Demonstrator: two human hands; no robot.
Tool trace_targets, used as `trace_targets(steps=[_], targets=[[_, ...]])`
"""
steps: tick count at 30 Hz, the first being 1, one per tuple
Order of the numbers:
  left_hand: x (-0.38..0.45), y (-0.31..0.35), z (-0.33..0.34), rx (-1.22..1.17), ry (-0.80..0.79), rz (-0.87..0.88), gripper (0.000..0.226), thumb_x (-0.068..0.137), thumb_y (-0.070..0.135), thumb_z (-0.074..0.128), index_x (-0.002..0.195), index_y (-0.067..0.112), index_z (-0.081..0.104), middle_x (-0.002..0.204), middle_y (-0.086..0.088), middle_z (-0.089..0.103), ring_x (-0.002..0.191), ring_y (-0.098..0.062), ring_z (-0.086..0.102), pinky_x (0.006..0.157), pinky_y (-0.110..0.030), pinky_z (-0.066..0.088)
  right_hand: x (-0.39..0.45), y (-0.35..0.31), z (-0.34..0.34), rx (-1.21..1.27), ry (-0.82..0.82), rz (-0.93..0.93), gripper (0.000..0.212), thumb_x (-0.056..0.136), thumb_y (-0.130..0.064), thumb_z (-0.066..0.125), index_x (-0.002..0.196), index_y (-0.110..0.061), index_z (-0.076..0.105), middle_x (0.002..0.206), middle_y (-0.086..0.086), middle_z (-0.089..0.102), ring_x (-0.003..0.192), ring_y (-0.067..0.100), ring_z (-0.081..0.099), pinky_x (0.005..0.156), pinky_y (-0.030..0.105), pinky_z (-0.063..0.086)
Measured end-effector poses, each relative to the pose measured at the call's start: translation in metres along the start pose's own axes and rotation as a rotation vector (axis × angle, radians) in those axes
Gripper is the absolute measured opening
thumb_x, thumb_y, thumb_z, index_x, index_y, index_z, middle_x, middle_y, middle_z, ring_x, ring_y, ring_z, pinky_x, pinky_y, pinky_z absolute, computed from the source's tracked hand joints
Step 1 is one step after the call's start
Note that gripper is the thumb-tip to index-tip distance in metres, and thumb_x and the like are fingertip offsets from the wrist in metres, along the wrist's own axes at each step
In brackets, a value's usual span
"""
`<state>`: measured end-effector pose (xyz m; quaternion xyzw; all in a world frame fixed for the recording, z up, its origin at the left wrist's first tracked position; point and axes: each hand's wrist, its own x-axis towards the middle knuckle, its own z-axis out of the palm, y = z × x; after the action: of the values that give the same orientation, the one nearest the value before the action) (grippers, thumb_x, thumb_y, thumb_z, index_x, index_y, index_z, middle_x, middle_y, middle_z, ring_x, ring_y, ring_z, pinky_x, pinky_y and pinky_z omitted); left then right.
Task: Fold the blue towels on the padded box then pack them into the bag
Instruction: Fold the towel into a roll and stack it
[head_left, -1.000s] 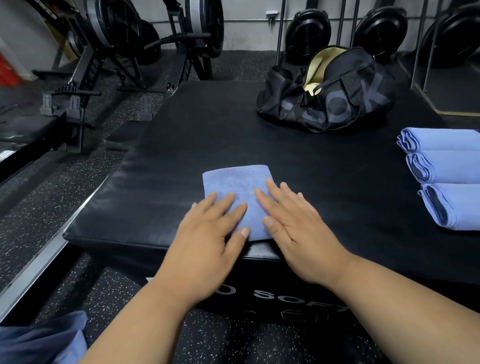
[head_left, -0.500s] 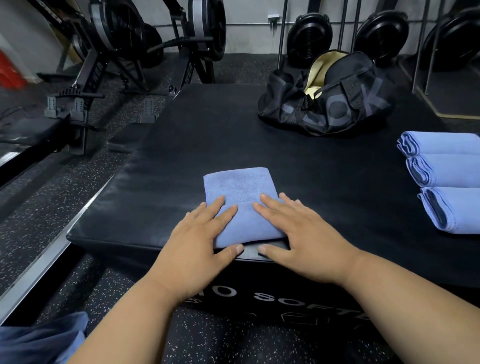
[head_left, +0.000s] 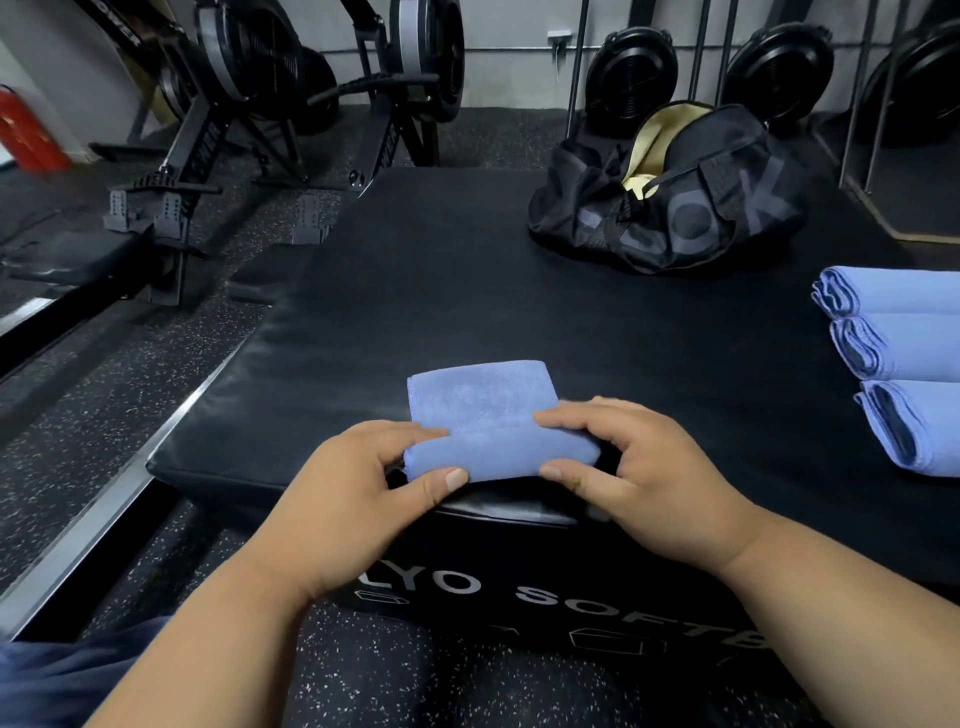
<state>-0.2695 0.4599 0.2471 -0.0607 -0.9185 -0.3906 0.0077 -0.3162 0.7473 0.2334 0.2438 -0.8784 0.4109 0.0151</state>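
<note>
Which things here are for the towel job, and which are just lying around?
For the job:
blue towel in both hands
three folded towels
black bag
padded box
left hand
right hand

Just lying around:
rowing machines
red cylinder

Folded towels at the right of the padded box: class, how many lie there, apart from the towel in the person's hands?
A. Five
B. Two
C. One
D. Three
D: three folded towels lie side by side at the right of the box, apart from the towel that the left hand and right hand grip at its near edge.
</note>
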Motion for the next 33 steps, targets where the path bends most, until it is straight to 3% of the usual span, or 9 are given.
trace_targets(steps=[3,5,7,11,14,18,24,28,33], targets=[[-0.001,0.000,-0.001,-0.167,0.019,-0.047,0.033,0.090,0.059,0.074,0.097,0.027,0.077,0.086,0.008,0.073,0.081,-0.007,0.066,0.077,-0.039,0.054,0.000,-0.008,0.005,0.189,0.097,0.060,0.036,0.081,-0.052,0.076,0.115,-0.039,0.074,0.112,-0.029,0.071,0.100,0.002,0.070,0.089,0.025,0.055],[-0.001,0.000,0.002,-0.191,0.074,-0.058,0.041,0.088,0.062,0.070,0.095,0.021,0.074,0.084,0.002,0.072,0.078,-0.016,0.065,0.078,-0.040,0.054,0.001,-0.010,0.008,0.308,0.152,0.111,0.030,0.080,-0.047,0.078,0.109,-0.037,0.074,0.100,-0.023,0.074,0.072,0.012,0.070,0.070,0.029,0.057],[0.001,0.003,0.005,-0.232,0.138,-0.101,0.026,0.093,0.054,0.074,0.096,0.028,0.073,0.087,0.004,0.073,0.082,-0.017,0.067,0.079,-0.032,0.053,0.004,-0.009,0.012,0.367,0.203,0.144,0.022,0.084,-0.041,0.080,0.104,-0.035,0.074,0.082,-0.020,0.072,0.062,0.013,0.063,0.065,0.027,0.052],[0.006,0.007,0.011,-0.294,0.214,-0.192,0.007,0.095,0.042,0.073,0.095,0.035,0.074,0.085,-0.002,0.073,0.074,-0.015,0.065,0.067,-0.022,0.051,0.012,-0.006,0.019,0.400,0.275,0.205,0.010,0.090,-0.037,0.079,0.100,-0.038,0.075,0.095,-0.004,0.074,0.087,0.019,0.066,0.081,0.029,0.053],[0.009,0.009,0.015,-0.341,0.273,-0.252,0.008,0.096,0.041,0.072,0.095,0.033,0.075,0.085,-0.005,0.072,0.073,-0.018,0.065,0.062,-0.017,0.048,0.018,-0.006,0.021,0.444,0.283,0.237,0.011,0.094,-0.037,0.074,0.104,-0.034,0.076,0.094,-0.017,0.073,0.087,0.005,0.066,0.081,0.016,0.048],[0.012,0.007,0.020,-0.368,0.326,-0.346,0.014,0.095,0.044,0.073,0.093,0.031,0.076,0.087,-0.002,0.075,0.083,-0.022,0.070,0.069,-0.026,0.054,0.021,-0.007,0.023,0.455,0.204,0.283,0.025,0.097,-0.034,0.071,0.122,-0.035,0.071,0.101,-0.024,0.073,0.095,0.000,0.068,0.083,0.009,0.047],[0.016,0.004,0.023,-0.377,0.347,-0.425,0.025,0.095,0.050,0.071,0.089,0.026,0.074,0.091,0.003,0.076,0.085,-0.016,0.071,0.077,-0.032,0.055,0.026,-0.004,0.029,0.282,0.189,0.355,0.038,0.100,-0.043,0.066,0.137,-0.048,0.062,0.080,-0.016,0.065,0.081,0.002,0.063,0.084,0.024,0.050],[0.018,0.006,0.022,-0.393,0.369,-0.416,0.014,0.097,0.043,0.070,0.094,0.032,0.077,0.095,0.020,0.076,0.090,0.000,0.071,0.079,-0.025,0.050,0.029,-0.005,0.030,0.115,0.140,0.344,0.039,0.103,-0.045,0.058,0.141,-0.053,0.058,0.127,-0.030,0.067,0.124,-0.009,0.056,0.107,0.019,0.042],[0.013,0.008,0.023,-0.285,0.303,-0.403,0.014,0.094,0.048,0.070,0.096,0.036,0.077,0.096,0.026,0.074,0.091,0.004,0.068,0.078,-0.024,0.049,0.032,-0.005,0.030,-0.034,0.106,0.343,0.037,0.104,-0.049,0.053,0.140,-0.049,0.061,0.137,-0.030,0.062,0.132,-0.006,0.052,0.112,0.023,0.041]])
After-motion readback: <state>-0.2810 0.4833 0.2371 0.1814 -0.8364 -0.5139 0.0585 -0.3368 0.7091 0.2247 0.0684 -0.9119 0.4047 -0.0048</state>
